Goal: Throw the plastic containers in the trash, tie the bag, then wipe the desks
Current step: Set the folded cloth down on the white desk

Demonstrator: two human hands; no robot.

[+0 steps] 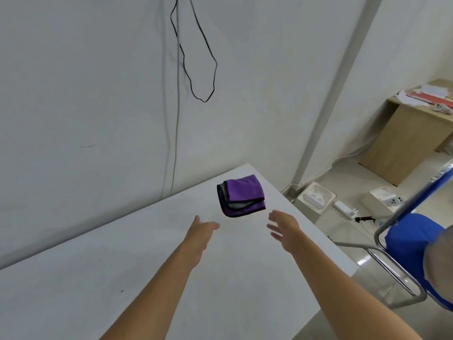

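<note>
A folded purple cloth (241, 195) with black edging and a grey inner side lies near the far right corner of the white desk (122, 278). My left hand (202, 233) hovers over the desk just below and left of the cloth, fingers stretched out, holding nothing. My right hand (284, 229) is just below and right of the cloth, fingers spread, also holding nothing. Neither hand touches the cloth. No plastic containers or trash bag are in view.
A blue chair (411, 251) with a metal frame stands right of the desk. White boxes (316, 197) and a power strip (344, 209) lie on the floor. A wooden desk (407, 133) with papers is at the far right. Black cables (196, 57) hang on the wall.
</note>
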